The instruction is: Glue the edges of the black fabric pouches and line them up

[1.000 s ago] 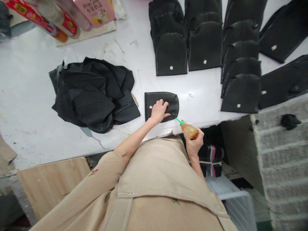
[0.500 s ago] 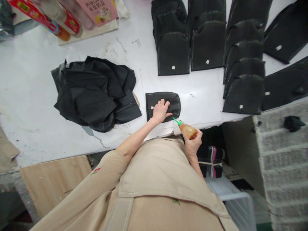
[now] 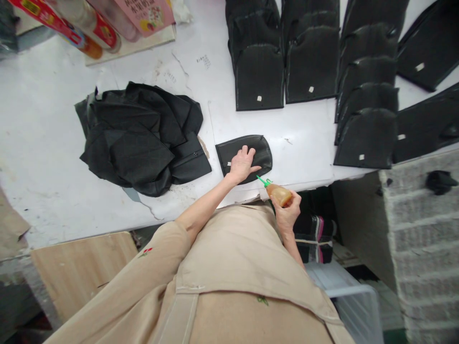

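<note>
Under my left hand (image 3: 243,164) lies a flat black piece (image 3: 264,155) with one rounded end and a small white tag. The fingers of that hand are spread on its surface. My right hand (image 3: 288,210) is wrapped round a squeeze bottle (image 3: 279,193) of amber liquid. The bottle's thin green nozzle points up and left, its tip close to the piece's near edge; whether they touch I cannot tell. To the left sits a loose heap of black fabric (image 3: 136,138).
Overlapping rows of similar black pieces (image 3: 258,79) cover the back right of the white table (image 3: 43,157). Bottles and a pink packet (image 3: 147,16) stand at the back left. Below the table's front edge are a wooden board (image 3: 82,272) and a clear plastic bin (image 3: 358,306).
The black piece under my left hand has turned slightly and shifted a little right, with the hand moving along. My right hand and the bottle are nearly unmoved.
</note>
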### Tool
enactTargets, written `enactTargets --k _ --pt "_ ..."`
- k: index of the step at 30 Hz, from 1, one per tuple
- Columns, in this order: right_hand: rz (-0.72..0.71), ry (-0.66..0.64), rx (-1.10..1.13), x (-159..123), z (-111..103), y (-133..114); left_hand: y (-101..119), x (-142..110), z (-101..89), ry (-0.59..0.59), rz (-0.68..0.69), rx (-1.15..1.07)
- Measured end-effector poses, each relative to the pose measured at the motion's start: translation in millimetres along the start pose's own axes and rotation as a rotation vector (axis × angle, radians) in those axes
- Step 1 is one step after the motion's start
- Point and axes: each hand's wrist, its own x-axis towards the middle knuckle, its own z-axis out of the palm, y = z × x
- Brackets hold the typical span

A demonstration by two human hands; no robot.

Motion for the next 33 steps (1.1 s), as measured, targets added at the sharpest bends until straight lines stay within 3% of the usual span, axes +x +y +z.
enactTargets --k 6,12,19,33 --pt "-0.002 -0.037 0.007 -8 2 0 -18 -4 -8.1 -0.05 0.127 -0.038" --pt "-0.015 -0.083 -0.001 -15 9 -7 -17 -6 -0.1 0.0 0.095 -0.033" --pt "-0.05 -0.128 -0.027 -19 16 -7 -15 -4 -3.9 -0.042 0.068 -0.021" --pt "-0.155 -0.235 -0.073 -27 33 -8 -15 -2 -2.1 -0.016 0.067 -0.06"
